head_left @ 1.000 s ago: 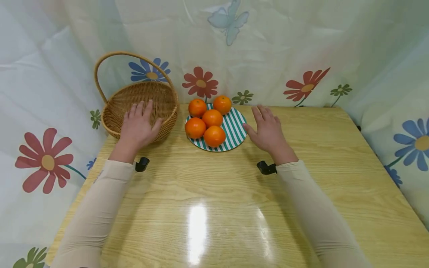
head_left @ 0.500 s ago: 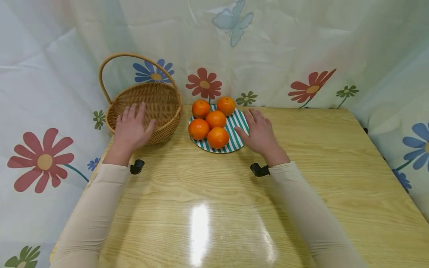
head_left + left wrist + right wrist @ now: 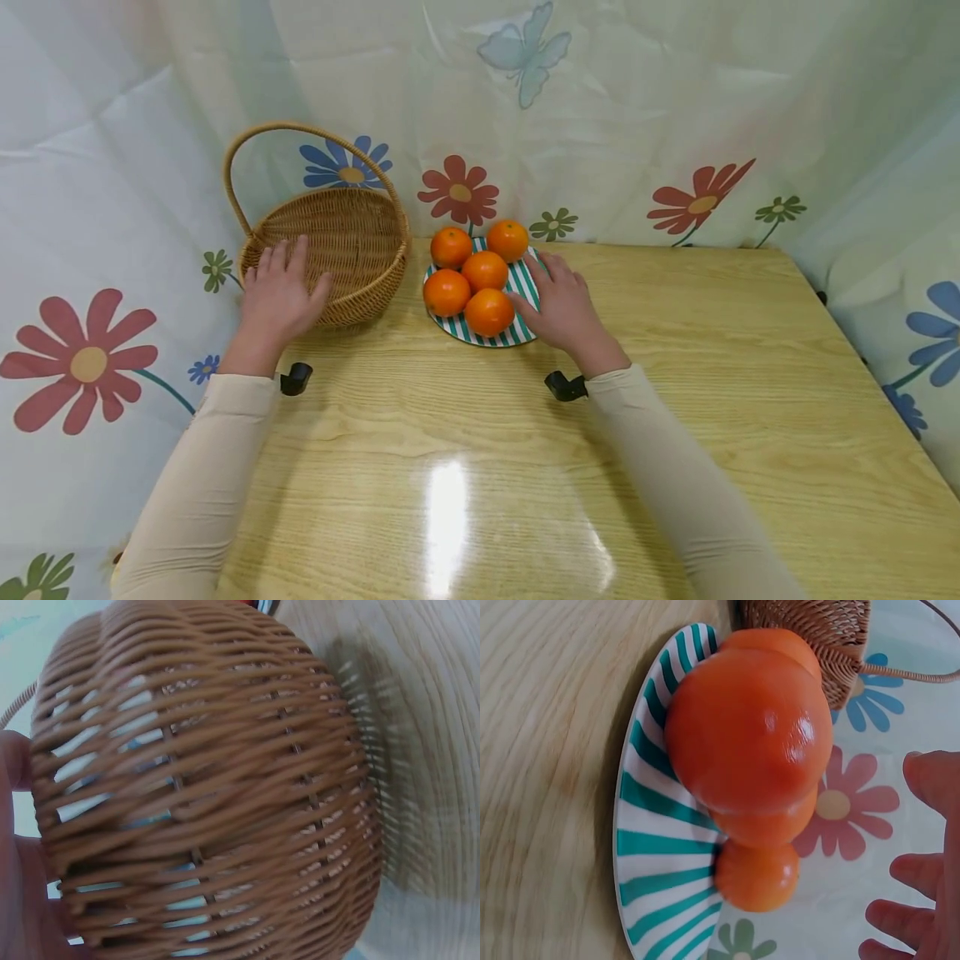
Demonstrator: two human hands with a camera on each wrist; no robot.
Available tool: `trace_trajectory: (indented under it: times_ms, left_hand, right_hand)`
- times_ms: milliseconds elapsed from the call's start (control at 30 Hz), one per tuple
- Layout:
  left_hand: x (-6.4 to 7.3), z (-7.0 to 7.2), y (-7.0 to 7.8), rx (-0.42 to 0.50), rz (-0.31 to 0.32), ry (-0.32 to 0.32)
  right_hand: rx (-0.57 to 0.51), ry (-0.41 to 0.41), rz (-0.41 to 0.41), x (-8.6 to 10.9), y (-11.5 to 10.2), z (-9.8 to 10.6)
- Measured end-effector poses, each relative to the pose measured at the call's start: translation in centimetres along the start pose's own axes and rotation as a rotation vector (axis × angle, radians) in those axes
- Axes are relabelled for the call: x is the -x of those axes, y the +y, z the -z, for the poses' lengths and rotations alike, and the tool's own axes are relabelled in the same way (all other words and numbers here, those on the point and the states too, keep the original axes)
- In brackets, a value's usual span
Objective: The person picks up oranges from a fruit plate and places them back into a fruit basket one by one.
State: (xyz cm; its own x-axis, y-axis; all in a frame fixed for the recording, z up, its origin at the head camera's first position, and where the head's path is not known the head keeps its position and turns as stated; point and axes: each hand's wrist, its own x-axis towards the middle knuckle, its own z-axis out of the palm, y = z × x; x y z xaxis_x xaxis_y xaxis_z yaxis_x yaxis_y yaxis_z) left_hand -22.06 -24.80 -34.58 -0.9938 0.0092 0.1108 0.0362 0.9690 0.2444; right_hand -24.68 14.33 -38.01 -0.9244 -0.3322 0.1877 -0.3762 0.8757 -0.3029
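A brown wicker basket (image 3: 360,287) with a tall arched handle stands at the back left. My left hand (image 3: 277,296) is at its near left rim with fingers extended; whether it touches the rim I cannot tell. In the left wrist view the woven side (image 3: 225,787) fills the picture, the fingers (image 3: 30,900) beside it at the left edge. Several oranges (image 3: 490,312) sit grouped on a round plate with green and white stripes (image 3: 525,287). Over the plate's right side hovers my right hand (image 3: 562,308), fingers spread, thumb near the front orange, apart from the fruit in the right wrist view.
The wooden table (image 3: 480,417) carries everything and reflects a bright light near its front. A flowered curtain (image 3: 600,108) hangs behind the basket and plate and along both sides. A black wrist-camera piece (image 3: 296,379) projects inward from the left wrist, another (image 3: 566,386) from the right.
My right hand has moved left, from beside the plate to over its right part near the oranges. My left hand has shifted left along the basket. The head view has turned slightly.
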Motion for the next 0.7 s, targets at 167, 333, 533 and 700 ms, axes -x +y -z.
trace_trajectory:
  times_ms: [167,333,533,700]
  left_hand:
    - [0.0,0.0,-0.6,0.012,0.014,0.013]
    - [0.0,-0.2,-1.4,0.012,0.026,0.014]
    - [0.1,-0.2,-2.2,0.024,0.045,0.014]
    - [0.2,0.0,-2.7,0.043,0.063,0.022]
  right_hand:
    - [-0.014,-0.02,-0.002,-0.2,-0.6,-0.4]
    - [-0.018,-0.036,0.009,-0.4,-0.9,-0.9]
    - [-0.025,-0.05,0.036,-0.6,-1.1,-1.7]
    - [-0.027,-0.068,0.031,-0.8,-1.4,-2.1]
